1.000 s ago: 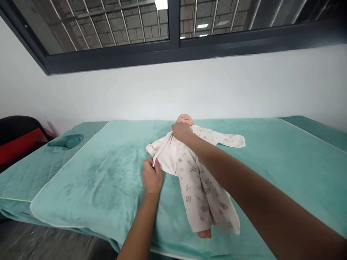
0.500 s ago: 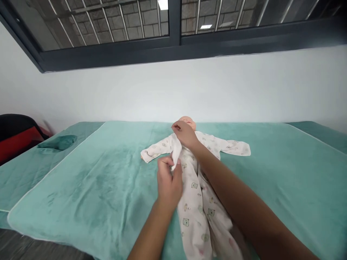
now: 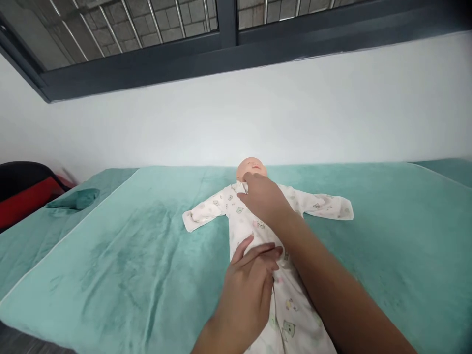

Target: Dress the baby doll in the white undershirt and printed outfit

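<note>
A baby doll lies on its back on a teal towel, dressed in a white printed sleepsuit with both sleeves spread out. My left hand lies flat on the suit's belly, fingers stretched out. My right hand rests on the chest just under the doll's chin, fingers curled down against the collar; whether they pinch the cloth is hidden.
The towel covers a teal padded bed set against a white wall under a dark-framed window. A face hole dents the bed's left end. A black and red object stands at far left.
My left hand carried the suit's left flap across the doll's front, let it go and now presses flat on the belly. The suit now lies closed. My right hand stayed at the collar.
</note>
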